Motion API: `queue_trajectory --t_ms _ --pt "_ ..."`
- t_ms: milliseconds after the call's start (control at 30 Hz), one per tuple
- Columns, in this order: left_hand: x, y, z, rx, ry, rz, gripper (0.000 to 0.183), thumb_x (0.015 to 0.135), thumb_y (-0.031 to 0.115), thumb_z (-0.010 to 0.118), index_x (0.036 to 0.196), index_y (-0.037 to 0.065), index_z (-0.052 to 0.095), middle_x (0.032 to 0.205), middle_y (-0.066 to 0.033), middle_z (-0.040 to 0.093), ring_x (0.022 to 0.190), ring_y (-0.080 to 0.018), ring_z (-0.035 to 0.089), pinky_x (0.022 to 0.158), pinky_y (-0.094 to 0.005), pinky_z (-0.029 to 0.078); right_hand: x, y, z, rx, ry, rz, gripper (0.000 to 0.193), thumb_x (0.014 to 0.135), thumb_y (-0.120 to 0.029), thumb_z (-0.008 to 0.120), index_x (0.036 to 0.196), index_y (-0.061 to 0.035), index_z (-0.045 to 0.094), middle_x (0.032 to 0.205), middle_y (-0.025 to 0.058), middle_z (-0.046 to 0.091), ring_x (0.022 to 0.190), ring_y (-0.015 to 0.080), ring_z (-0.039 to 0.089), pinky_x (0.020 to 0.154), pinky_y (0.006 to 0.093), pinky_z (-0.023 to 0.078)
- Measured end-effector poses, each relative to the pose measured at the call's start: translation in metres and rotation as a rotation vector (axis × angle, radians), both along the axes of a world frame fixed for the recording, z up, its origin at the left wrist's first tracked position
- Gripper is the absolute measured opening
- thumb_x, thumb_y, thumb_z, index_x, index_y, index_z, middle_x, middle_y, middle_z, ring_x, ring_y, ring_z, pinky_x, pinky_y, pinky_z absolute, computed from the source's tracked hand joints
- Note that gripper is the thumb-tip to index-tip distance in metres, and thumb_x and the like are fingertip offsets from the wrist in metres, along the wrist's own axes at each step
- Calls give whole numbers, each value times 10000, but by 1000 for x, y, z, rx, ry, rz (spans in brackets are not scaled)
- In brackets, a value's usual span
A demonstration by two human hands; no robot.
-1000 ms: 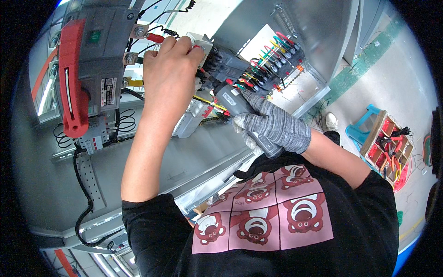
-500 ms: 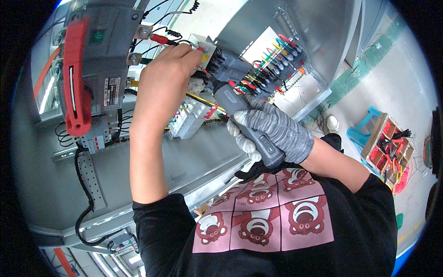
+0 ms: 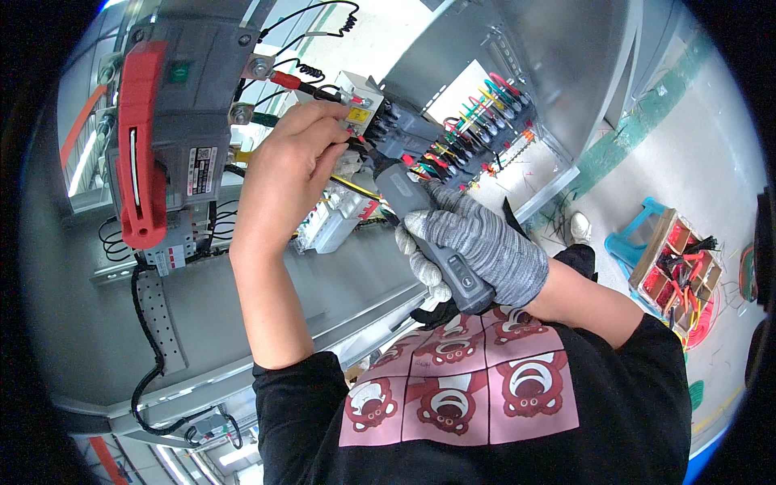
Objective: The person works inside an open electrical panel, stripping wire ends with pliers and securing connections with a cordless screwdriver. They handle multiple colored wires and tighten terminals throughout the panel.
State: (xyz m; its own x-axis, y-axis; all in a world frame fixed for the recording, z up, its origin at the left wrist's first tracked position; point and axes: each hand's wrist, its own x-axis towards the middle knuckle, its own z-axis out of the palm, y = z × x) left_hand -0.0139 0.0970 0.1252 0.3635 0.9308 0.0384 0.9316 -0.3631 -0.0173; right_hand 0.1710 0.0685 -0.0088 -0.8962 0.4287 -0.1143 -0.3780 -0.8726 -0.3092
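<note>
My right hand (image 3: pixel 493 238), in a grey and white knit glove, is wrapped round a grey cordless screwdriver (image 3: pixel 403 192). The screwdriver slants up and left, its tip close to a small white terminal box (image 3: pixel 358 97) with a yellow label. My bare left hand (image 3: pixel 295 153) reaches up to the same box, thumb and fingertips drawn together in a pinch. Something small and red shows at its fingertips, too small to name. A black cable with a red sleeve (image 3: pixel 285 79) runs just above my left fingers.
A large grey switch with a red handle (image 3: pixel 142 153) fills the left side of the metal cabinet. A block with several coloured wires (image 3: pixel 485 113) is to the right. On the floor, a wooden tray (image 3: pixel 659 242) of red parts and pliers rests on a blue stool (image 3: pixel 630 234).
My left hand has turned, and its thumb now shows below the fingers. The screwdriver and right hand shift slightly down in view, while the view itself moves a little.
</note>
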Motion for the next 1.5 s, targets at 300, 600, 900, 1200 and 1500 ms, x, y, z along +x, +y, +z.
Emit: queue_trajectory --t_ms 300,600,900,1200,1500 --pt "-1 -1 1 17 10 -20 139 751 -47 645 886 -27 620 1091 -105 632 993 -297 611 807 -373 506 -3 -3 3 53 -25 1 261 925 -209 576 1139 -78 502 735 29 575 535 128 570 444 265 476" --pt "-1 0 -2 7 19 3 158 743 -55 628 889 -7 591 1120 -119 626 1033 -306 600 882 -358 476 -2 -4 7 9 -10 -12 261 927 -177 576 1156 -77 500 751 25 579 546 129 575 450 263 483" --pt "2 -1 -5 125 60 -15 205 691 -56 639 885 -6 595 1032 -87 618 951 -287 610 762 -375 515 -13 -1 9 130 -84 -53 339 923 -174 578 1234 -73 489 783 35 572 555 129 573 458 275 494" --pt "-7 2 -9 129 126 -55 213 728 -20 629 924 36 567 1040 -101 606 973 -308 596 796 -386 495 48 6 -49 686 -339 -121 722 837 -334 688 1392 -5 364 914 109 581 645 166 592 585 279 490" --pt "15 -11 -20 191 70 -44 166 732 12 645 890 8 592 956 -155 614 910 -320 589 814 -381 471 168 -19 -141 397 -818 -533 456 849 -228 680 1228 -57 493 840 25 567 631 112 573 549 259 496"
